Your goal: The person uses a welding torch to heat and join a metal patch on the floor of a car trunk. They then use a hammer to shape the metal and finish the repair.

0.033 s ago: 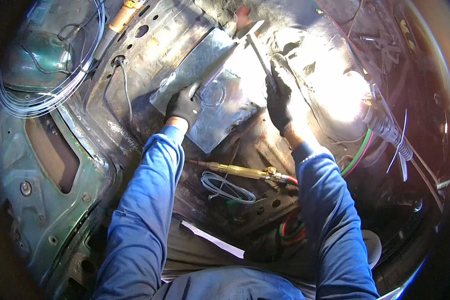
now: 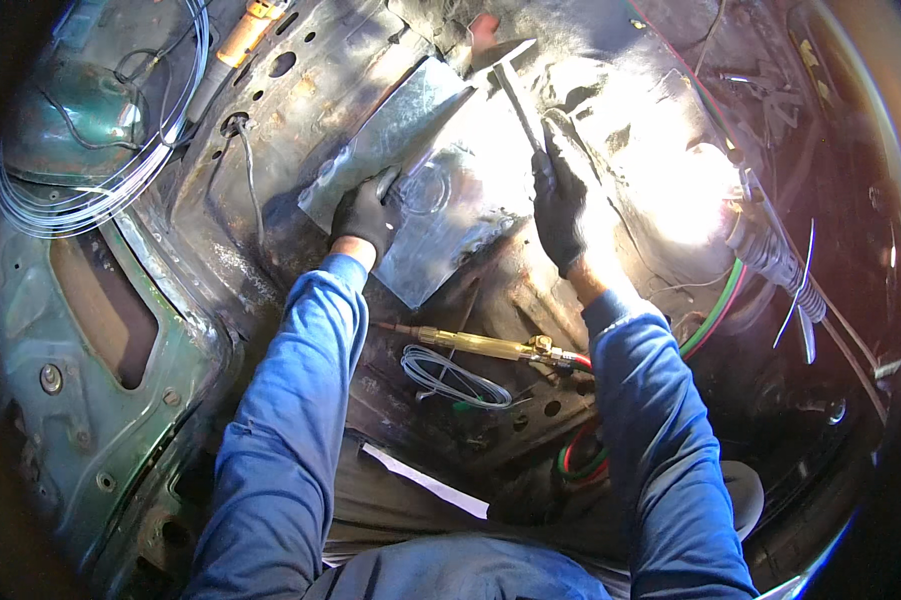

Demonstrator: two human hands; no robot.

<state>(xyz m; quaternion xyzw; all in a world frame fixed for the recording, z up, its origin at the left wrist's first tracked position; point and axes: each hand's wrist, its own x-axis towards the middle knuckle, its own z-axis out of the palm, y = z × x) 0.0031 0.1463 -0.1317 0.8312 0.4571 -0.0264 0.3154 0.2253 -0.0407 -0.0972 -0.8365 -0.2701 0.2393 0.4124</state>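
Observation:
A bent piece of bare sheet metal [image 2: 440, 235] lies over the worn car-body floor, one part of it folded upward. My left hand [image 2: 368, 215], in a dark glove, is closed on the sheet at its left side, thumb along the fold. In my right hand [image 2: 560, 205], also gloved, is the handle of a hammer [image 2: 518, 105]. Its narrow head is beyond the sheet's far right edge, close to the body metal; glare hides whether it touches. Strong light washes out the sheet's right part.
A brass torch [image 2: 480, 344] with red and green hoses [image 2: 715, 310] lies nearer me, beside a small wire coil [image 2: 455, 378]. A bright lamp [image 2: 710, 190] glares at right. Far left are a large wire coil [image 2: 80, 218] and an orange-handled tool [image 2: 245, 38].
The hammer's head and handle have shifted very slightly, and my right forearm has moved a little left. My left hand and the sheet look almost unmoved.

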